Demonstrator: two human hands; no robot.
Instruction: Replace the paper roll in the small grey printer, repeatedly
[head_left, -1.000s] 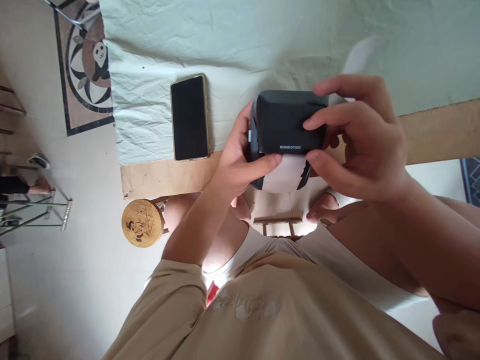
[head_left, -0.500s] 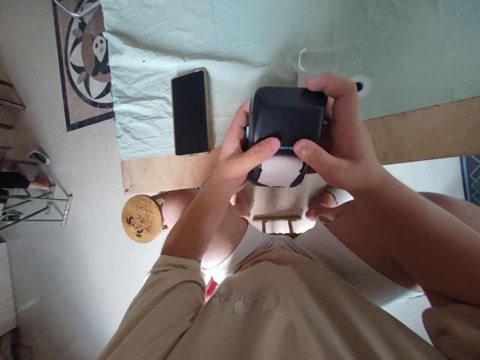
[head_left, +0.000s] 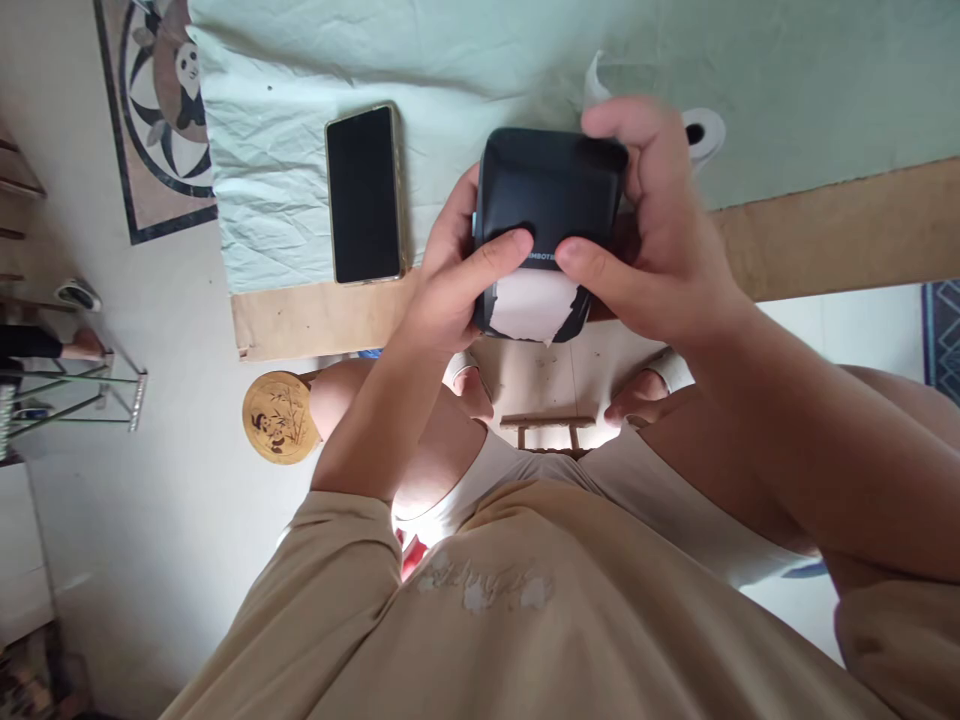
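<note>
A black label printer point(head_left: 551, 185) with pale lettering on its top is held between both hands above the table's near edge. My left hand point(head_left: 450, 285) wraps the printer's left side, thumb on top. Around its right side closes my right hand point(head_left: 667, 250), its thumb beside the lettering and its index finger bent at the far right corner. From the printer's near side shows white paper point(head_left: 532, 305) with a ragged, torn edge. Beyond the right hand lie a roll of white paper or tape point(head_left: 709, 135) and a curled white strip point(head_left: 595, 80). The printer's underside is hidden.
A smartphone point(head_left: 366, 195) with a dark screen lies left of the hands on the pale green cloth point(head_left: 480, 60). The table's bare wooden edge point(head_left: 315, 320) runs along the front. A round wooden stool point(head_left: 277, 418) stands by my left knee. Another person's foot point(head_left: 82, 345) shows at far left.
The whole view has shifted, so the table, phone and hands sit slightly higher and further left. Both hands keep their hold on the label printer.
</note>
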